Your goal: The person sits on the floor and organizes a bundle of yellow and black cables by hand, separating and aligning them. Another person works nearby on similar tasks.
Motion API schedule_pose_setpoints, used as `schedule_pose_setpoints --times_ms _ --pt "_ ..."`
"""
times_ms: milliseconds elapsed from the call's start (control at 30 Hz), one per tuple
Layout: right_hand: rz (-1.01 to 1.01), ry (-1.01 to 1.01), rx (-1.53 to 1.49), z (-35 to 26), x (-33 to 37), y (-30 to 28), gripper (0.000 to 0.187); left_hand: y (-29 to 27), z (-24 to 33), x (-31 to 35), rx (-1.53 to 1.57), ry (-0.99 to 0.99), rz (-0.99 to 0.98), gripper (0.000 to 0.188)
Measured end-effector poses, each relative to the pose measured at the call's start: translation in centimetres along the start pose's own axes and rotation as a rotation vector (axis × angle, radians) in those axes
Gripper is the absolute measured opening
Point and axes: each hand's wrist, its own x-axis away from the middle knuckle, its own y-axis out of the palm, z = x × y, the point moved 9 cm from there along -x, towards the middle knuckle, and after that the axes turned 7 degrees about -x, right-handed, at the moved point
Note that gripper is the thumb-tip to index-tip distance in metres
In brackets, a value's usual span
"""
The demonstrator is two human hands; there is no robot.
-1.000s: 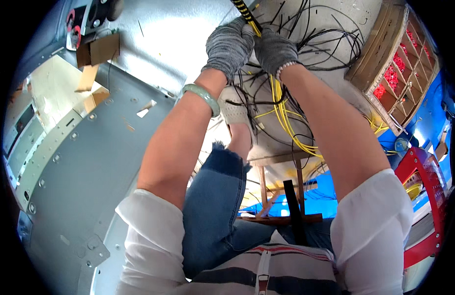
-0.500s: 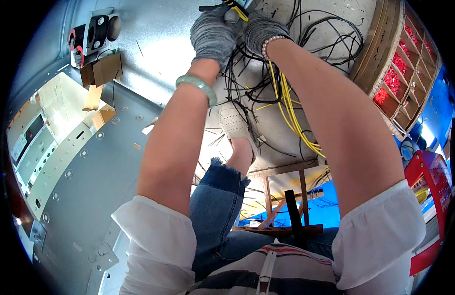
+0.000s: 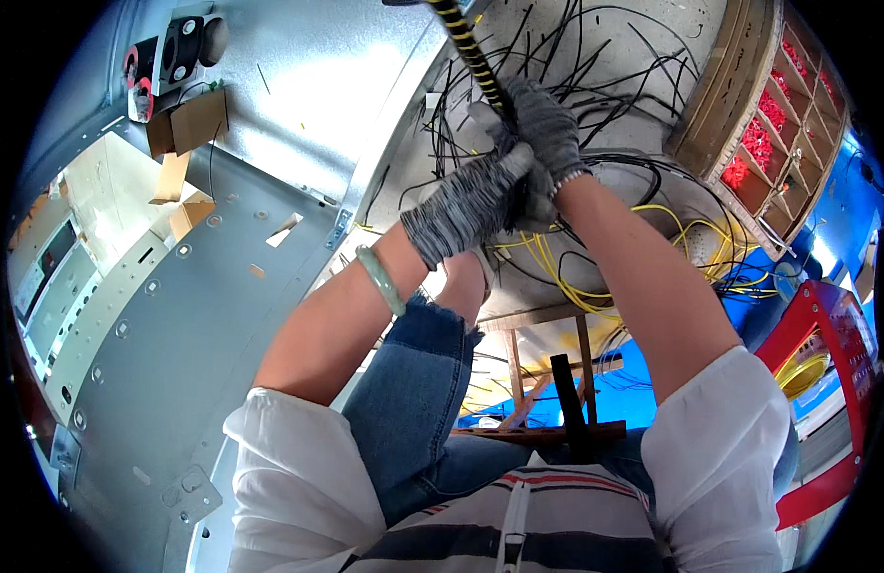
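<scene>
A black cable bundle (image 3: 468, 53) with yellow showing in bands along it runs from the top of the view down into my gloved hands. My right hand (image 3: 549, 124), in a grey knit glove, is closed around the bundle's lower part. Just below, my left hand (image 3: 475, 205), also gloved, is closed on the same bundle, its fingers against the right hand. The spot where the hands meet is dark and partly hidden. Loose black wires (image 3: 595, 76) spread out around and beyond the hands. Yellow wires (image 3: 561, 272) trail below them toward the right.
A large grey metal cabinet panel (image 3: 222, 353) fills the left side. A small cardboard piece (image 3: 199, 122) and a black component (image 3: 182, 50) are on it. At the right stands a divided box (image 3: 738, 124) with red small parts, and a red frame (image 3: 795, 329) below it.
Both hands have come down toward me, and the left has moved right to meet the right hand. More of the banded bundle now shows above them. The yellow wires have spread to the right.
</scene>
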Motion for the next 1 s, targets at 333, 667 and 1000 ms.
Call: schedule_pose_setpoints --times_ms 333,667,1000 --pt "0.22 0.116 -0.34 0.1 5.5 -0.5 0.026 -5.4 5.7 4.1 -0.814 0.422 0.669 0.028" --pt "0.111 0.083 0.19 1.3 8.8 -9.3 0.027 -6.0 6.4 3.4 -0.796 0.585 0.782 0.03" --pt "0.528 0.462 0.59 9.5 36.0 -55.1 0.024 -11.4 5.6 4.9 -0.808 0.512 0.937 0.027"
